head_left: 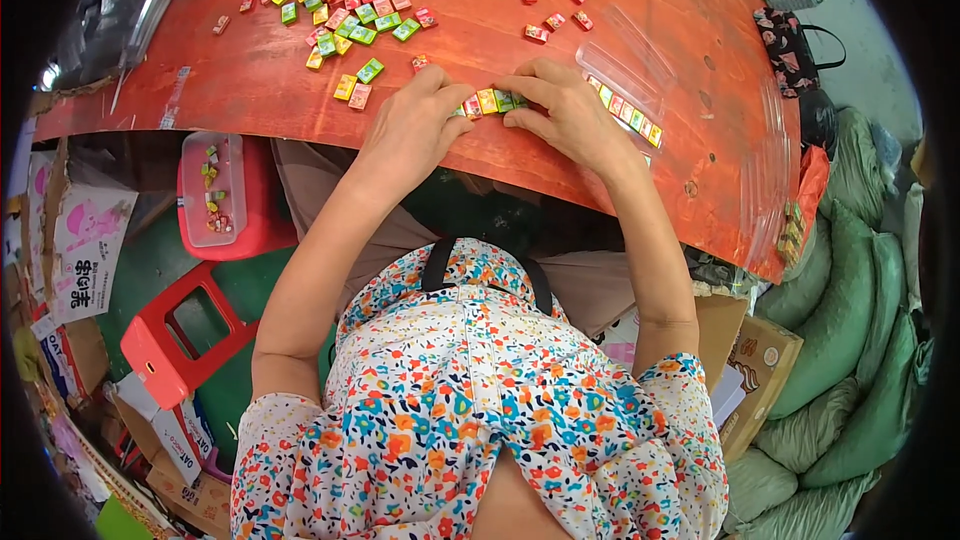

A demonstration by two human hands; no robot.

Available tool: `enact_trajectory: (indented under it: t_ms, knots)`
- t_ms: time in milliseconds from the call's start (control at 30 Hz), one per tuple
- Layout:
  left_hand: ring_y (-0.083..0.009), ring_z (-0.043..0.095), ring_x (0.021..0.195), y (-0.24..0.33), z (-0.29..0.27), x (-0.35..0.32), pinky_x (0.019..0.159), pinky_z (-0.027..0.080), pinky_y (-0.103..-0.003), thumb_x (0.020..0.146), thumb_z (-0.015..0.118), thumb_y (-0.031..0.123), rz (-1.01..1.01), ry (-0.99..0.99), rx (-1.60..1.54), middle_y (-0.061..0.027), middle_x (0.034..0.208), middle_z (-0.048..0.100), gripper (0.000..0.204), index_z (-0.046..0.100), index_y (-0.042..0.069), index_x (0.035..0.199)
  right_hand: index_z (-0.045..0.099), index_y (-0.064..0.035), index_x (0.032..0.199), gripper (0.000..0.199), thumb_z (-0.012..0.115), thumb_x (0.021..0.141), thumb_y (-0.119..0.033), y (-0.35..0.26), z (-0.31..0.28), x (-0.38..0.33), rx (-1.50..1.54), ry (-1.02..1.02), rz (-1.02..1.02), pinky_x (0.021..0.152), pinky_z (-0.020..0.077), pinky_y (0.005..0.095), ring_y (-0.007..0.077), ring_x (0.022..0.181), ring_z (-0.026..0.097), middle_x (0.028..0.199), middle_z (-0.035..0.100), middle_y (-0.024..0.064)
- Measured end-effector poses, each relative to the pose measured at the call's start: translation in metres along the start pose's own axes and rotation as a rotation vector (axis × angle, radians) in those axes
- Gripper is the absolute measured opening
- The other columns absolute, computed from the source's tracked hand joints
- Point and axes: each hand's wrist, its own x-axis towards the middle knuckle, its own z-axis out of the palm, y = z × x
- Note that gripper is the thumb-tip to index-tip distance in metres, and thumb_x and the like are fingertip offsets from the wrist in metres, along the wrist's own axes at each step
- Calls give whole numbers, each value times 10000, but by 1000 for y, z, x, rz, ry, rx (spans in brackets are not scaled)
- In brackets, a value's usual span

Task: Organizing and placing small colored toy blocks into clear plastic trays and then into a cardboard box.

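Note:
Near the front edge of the red table [270, 105], a short row of small colourful boxes [487, 102] lies between my two hands. The boxes are yellow, green and pink-red, set side by side. My left hand [420, 115] grips the row's left end with thumb and fingers. At the other end my right hand [563, 110] pinches the row, its fingertips partly covering the green boxes. Just right of that hand, a clear plastic tray [622, 83] has a similar row of small boxes [626, 110] along it. Three loose boxes [345, 87] lie left of my left hand.
Many small boxes [365, 15] are scattered across the table's far side. Clear plastic trays [765, 175] lie at the right edge. Below left are a plastic container [212, 225] on a red stool and another red stool [185, 335]. Green sacks [835, 310] are piled at right.

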Motion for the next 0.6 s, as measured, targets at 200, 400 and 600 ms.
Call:
enact_trajectory:
  t_ms: [200, 400, 600]
  knots:
    - [-340, 623, 895, 11, 3, 2, 721, 519, -435, 750, 790, 213, -3, 36, 129, -125, 967, 554, 450, 619, 56, 1136, 658, -40, 1154, 392, 747, 782, -124, 1, 0, -1, 9, 34, -3, 789, 510, 388, 300, 906, 629, 1020, 639, 116]
    - [-292, 646, 876, 21, 17, 10, 656, 538, -430, 738, 793, 294, -35, 89, 351, -90, 958, 554, 423, 648, 91, 1079, 645, -31, 1167, 393, 730, 787, -87, 2, -1, -1, 78, 18, 46, 789, 521, 383, 312, 919, 637, 1045, 643, 135]
    - [-277, 643, 862, 16, 20, 8, 646, 538, -421, 745, 778, 305, 17, 110, 341, -76, 943, 552, 299, 684, 79, 917, 651, -32, 1153, 373, 727, 797, -115, 2, -3, 1, -28, -47, 50, 761, 530, 381, 306, 894, 653, 1040, 646, 128]
